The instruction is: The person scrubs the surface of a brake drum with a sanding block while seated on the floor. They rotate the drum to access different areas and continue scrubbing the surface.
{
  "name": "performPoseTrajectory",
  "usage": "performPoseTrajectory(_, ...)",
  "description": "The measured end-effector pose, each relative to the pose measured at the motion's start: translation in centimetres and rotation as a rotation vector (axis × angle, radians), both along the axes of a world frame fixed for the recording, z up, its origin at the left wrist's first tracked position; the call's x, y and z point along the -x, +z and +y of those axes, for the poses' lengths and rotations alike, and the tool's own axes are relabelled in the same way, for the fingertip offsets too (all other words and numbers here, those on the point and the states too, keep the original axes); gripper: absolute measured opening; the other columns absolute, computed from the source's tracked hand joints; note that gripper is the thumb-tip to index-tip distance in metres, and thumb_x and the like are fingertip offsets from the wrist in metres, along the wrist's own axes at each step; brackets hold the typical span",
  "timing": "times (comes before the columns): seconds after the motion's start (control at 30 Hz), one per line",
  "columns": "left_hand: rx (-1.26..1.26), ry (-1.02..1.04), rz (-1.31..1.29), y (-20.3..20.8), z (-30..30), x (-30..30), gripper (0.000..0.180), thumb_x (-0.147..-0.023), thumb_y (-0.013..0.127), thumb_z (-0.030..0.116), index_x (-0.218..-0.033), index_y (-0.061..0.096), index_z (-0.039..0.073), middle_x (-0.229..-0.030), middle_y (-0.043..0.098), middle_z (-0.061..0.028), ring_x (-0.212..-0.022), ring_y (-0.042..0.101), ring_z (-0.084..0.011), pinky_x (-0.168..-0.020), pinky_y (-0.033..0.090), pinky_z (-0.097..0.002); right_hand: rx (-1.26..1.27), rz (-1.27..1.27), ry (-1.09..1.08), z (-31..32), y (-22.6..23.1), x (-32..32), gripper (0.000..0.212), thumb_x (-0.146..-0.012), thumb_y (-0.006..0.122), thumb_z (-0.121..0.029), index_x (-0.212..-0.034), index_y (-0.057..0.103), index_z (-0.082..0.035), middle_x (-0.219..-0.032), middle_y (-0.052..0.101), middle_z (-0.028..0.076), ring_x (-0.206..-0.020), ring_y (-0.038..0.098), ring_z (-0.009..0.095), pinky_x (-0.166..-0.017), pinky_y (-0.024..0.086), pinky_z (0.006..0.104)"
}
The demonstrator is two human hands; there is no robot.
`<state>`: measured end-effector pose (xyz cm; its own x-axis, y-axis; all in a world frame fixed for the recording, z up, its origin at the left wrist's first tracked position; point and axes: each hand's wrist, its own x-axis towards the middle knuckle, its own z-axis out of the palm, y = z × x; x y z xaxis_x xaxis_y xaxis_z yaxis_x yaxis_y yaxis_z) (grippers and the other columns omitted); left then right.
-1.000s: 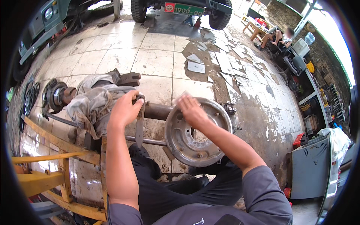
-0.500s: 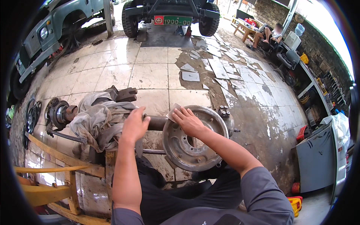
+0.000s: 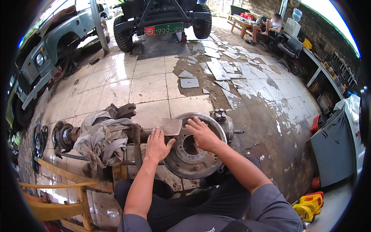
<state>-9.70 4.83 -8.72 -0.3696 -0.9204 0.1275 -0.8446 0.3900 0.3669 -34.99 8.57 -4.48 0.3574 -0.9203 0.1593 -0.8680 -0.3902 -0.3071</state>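
A bare metal wheel rim (image 3: 210, 164), round with a centre hole and small bolt holes, lies in front of me against an axle assembly. Over its upper left edge rests a thin brownish-grey sheet (image 3: 171, 126) that looks like sandpaper. My left hand (image 3: 156, 146) lies with fingers stretched out beside the sheet's left edge; whether it touches the sheet I cannot tell. Above the rim's middle is my right hand (image 3: 203, 135), fingers spread and nothing held. A dirty grey cloth (image 3: 102, 137) drapes over the axle to the left.
A yellow metal frame (image 3: 83, 205) stands at the lower left. Behind the axle, broken tiles (image 3: 218, 71) litter the floor. A dark vehicle (image 3: 162, 15) stands ahead, a grey-blue one (image 3: 46, 50) at left. A seated person (image 3: 270, 29) is far right, near a grey cabinet (image 3: 334, 149).
My right hand has come off the sheet and shifted right. My left hand has moved right, from the axle to beside the sheet, which now shows almost whole. The view has shifted slightly.
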Motion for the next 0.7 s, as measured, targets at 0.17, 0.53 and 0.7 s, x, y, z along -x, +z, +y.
performPoseTrajectory(0.17, 0.048, 0.122, 0.027, 0.4, -0.4, 1.9, 0.075, -0.096, 0.054, 0.058, -0.142, 0.049, -0.001, -0.126, 0.061, -0.025, -0.12, 0.055, -0.0415, -0.103, 0.041, -0.0518, 0.01, -0.276, -0.22, 1.6, 2.2, 4.5, 0.053, -0.091, 0.06, -0.008, -0.143, 0.05, -0.001, -0.151, 0.045, 0.023, -0.145, 0.033, 0.045, -0.119, 0.032, 0.0484)
performPoseTrajectory(0.53, 0.419, 0.026, 0.084, -1.1, -1.9, 2.3, 0.017, -0.092, 0.061, 0.013, -0.093, 0.059, -0.004, -0.128, 0.06, -0.0282, -0.124, 0.055, -0.0443, -0.108, 0.042, -0.0509, 0.018, -0.46, -0.262, 1.7, 3.0, 6.3, 0.051, -0.094, 0.061, -0.013, -0.142, 0.049, -0.001, -0.148, 0.047, 0.026, -0.143, 0.037, 0.044, -0.117, 0.035, 0.0468)
performPoseTrajectory(0.7, 0.162, 0.02, 0.07, -0.5, 1.0, 1.3, 0.029, -0.082, 0.063, 0.012, -0.107, 0.059, -0.004, -0.134, 0.056, -0.0282, -0.132, 0.048, -0.045, -0.107, 0.045, -0.0448, 0.034, -0.476, -0.266, 2.1, 3.5, 6.6, 0.051, -0.094, 0.06, -0.013, -0.142, 0.048, 0.001, -0.146, 0.049, 0.026, -0.141, 0.039, 0.044, -0.117, 0.035, 0.0471)
